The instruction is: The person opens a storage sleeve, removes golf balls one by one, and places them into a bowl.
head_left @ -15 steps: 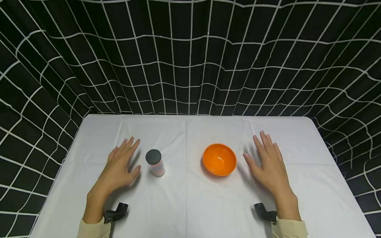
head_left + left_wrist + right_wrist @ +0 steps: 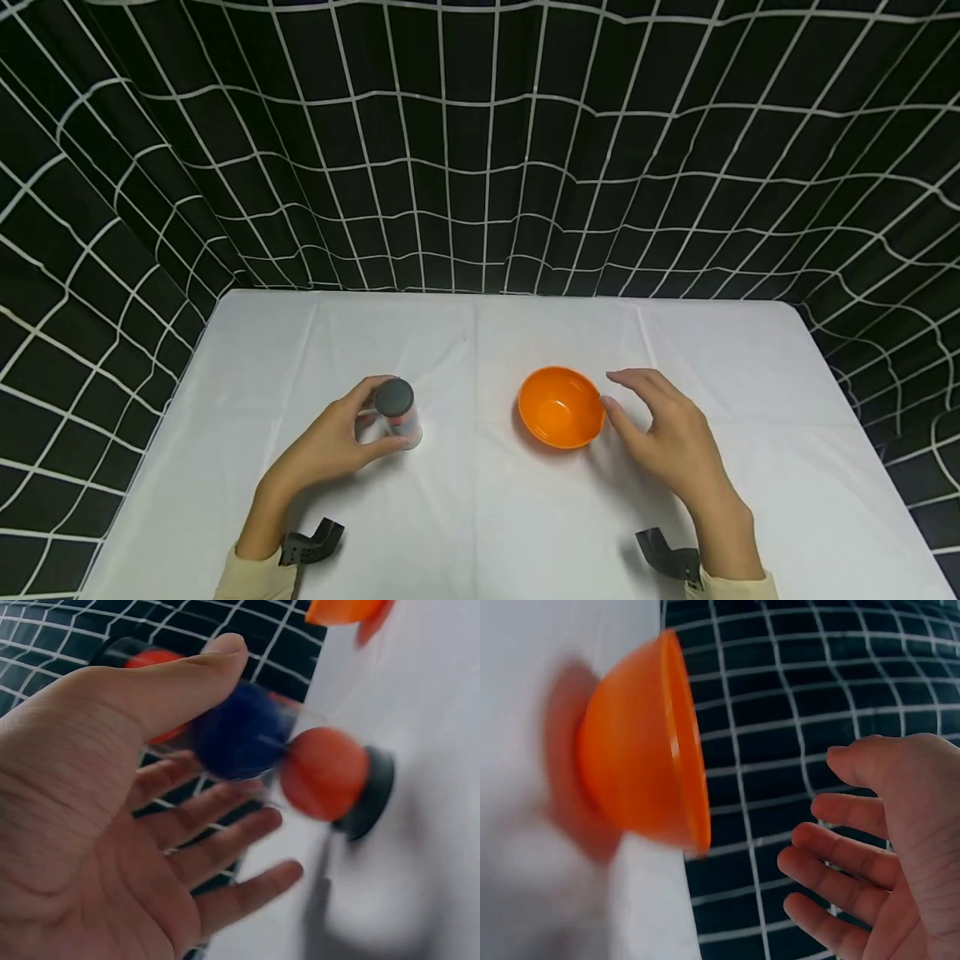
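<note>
Inside the tube (image 2: 402, 414), left wrist view alone shows balls (image 2: 325, 773), fingers (image 2: 251, 896) and thumbs (image 2: 889, 761) apart.

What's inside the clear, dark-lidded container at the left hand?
Through the wall of the container, a blue ball and a red-orange ball show. More red-orange shows either side of the left thumb, perhaps a third ball; the thumb covers its middle.

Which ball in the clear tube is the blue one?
The middle ball, dark blue; the upper ball and lower ball both look reddish orange.
</note>
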Demonstrator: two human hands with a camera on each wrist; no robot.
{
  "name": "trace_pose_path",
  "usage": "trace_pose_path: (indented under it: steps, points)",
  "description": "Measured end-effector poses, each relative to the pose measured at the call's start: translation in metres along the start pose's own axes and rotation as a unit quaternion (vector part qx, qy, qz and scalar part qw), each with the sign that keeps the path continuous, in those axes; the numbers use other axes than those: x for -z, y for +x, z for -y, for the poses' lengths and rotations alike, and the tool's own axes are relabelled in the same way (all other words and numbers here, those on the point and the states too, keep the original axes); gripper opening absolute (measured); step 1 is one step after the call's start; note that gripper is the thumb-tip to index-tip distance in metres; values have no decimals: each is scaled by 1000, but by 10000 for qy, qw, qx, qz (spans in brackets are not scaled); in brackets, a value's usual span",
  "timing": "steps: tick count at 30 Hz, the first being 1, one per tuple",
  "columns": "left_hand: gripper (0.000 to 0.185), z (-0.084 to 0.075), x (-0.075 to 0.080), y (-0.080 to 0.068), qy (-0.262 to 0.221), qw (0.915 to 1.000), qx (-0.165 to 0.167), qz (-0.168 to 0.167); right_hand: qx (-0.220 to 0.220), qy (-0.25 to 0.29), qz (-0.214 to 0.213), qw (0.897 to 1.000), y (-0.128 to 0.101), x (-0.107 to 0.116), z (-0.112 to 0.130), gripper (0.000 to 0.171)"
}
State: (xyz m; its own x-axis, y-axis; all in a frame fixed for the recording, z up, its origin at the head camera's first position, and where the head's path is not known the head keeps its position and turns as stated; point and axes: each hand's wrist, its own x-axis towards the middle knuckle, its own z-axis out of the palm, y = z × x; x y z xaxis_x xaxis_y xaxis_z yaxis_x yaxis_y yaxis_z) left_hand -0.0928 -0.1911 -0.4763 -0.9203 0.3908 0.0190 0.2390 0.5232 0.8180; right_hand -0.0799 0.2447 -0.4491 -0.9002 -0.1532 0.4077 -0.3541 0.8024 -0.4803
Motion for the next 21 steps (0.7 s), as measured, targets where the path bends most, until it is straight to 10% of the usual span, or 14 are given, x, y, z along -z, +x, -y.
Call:
trace_pose_path:
  steps: [6, 21]
  points:
    - [49, 9, -13, 4, -971, 9952, -144, 47, 223, 639, 203, 9975, 4, -12, 27, 31]
    - [54, 16, -25, 5, -1391, 9902, -81, -10, -53, 1667, 1234, 9782, 29, -42, 86, 34]
